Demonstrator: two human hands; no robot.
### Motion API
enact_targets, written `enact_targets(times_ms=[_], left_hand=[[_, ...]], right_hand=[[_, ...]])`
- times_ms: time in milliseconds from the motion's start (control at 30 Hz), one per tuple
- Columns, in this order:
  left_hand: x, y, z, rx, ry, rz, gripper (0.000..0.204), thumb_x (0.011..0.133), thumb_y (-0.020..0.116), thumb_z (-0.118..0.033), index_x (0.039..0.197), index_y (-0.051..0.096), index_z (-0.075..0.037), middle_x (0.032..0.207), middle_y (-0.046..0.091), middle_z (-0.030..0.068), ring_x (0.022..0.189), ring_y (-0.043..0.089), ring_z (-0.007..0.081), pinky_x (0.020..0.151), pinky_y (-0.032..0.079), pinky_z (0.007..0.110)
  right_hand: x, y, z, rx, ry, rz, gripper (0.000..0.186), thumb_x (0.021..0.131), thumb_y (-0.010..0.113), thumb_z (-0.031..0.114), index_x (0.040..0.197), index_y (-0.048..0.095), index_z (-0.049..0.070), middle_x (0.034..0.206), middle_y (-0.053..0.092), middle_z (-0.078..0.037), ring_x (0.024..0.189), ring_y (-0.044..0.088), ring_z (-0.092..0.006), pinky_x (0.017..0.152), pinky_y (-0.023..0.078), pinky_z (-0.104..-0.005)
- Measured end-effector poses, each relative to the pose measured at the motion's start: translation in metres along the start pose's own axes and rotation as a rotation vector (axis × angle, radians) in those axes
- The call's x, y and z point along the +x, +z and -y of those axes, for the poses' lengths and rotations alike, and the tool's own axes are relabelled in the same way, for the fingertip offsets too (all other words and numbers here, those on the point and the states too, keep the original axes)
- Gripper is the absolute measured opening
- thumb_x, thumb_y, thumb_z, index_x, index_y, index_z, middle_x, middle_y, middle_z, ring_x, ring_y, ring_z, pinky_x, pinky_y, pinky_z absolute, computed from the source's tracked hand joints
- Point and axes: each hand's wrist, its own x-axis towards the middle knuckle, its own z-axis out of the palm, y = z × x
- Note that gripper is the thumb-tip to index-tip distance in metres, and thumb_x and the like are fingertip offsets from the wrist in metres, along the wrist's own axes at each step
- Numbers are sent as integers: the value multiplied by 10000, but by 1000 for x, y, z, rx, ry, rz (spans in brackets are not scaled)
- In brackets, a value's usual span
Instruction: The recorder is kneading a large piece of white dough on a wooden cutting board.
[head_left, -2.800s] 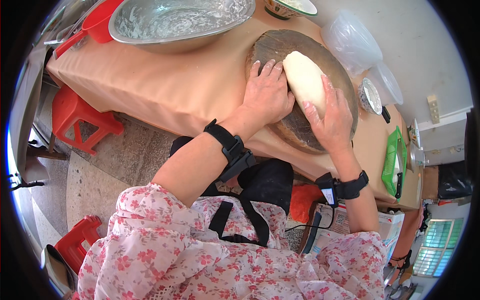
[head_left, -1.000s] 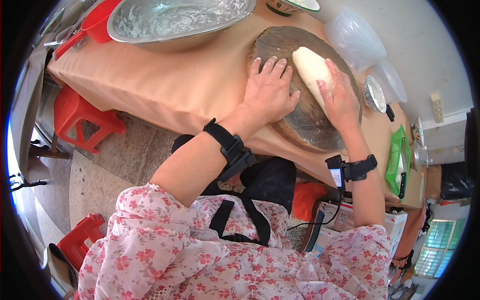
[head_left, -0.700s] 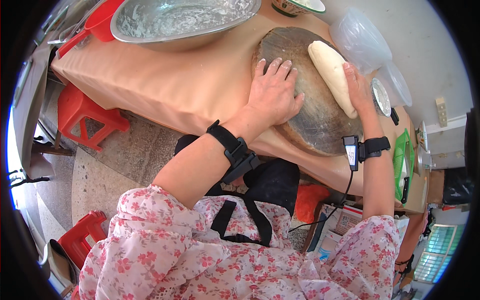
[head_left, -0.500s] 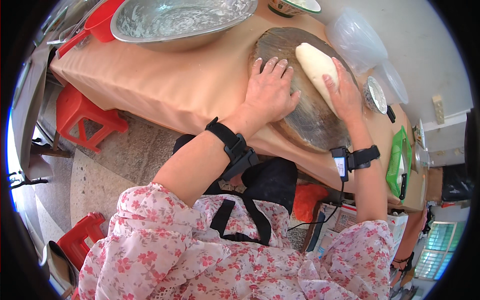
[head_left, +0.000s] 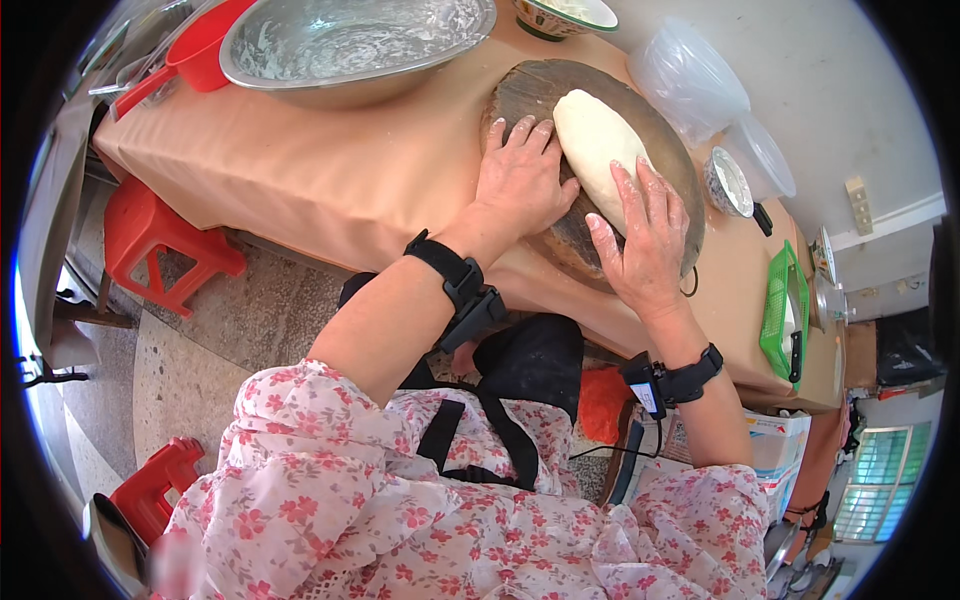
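Observation:
An oval lump of pale dough lies on a round wooden chopping board. My right hand rests on the near right end of the dough, its floury fingers spread and thumb apart. Flat on the board's left edge lies my left hand, fingers apart, with its thumb tip close to the dough's left side. Neither hand is wrapped round anything. Both wrists wear black straps with small devices.
A large floury metal basin stands at the back left beside a red dipper. Right of the board are a small bowl of white powder, clear plastic containers, and a green basket with a knife. A red stool stands left below.
My right hand has turned and slid left, from cupping the dough's right side to lying open on its near end. The dough now shows a broader face. My left hand has barely moved.

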Motion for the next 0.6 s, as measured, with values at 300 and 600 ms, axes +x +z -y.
enact_targets(times_ms=[300,600], left_hand=[[-1,-5,-4,-5,-11,15,584,892,538,-436,1337,506,-60,1422,460,115,1362,359,281,1143,206,490],[-3,-4,-3,-32,-4,-7,561,881,564,-420,1312,528,-62,1414,465,118,1352,369,288,1137,214,502]], right_hand=[[33,33,-64,248,373,41,492,974,449,440,1355,500,133,1316,531,-194,1176,523,-390,961,405,-495],[72,36,-136,173,546,419,651,976,275,573,1239,599,73,1179,611,-259,1171,537,-417,997,394,-441]])
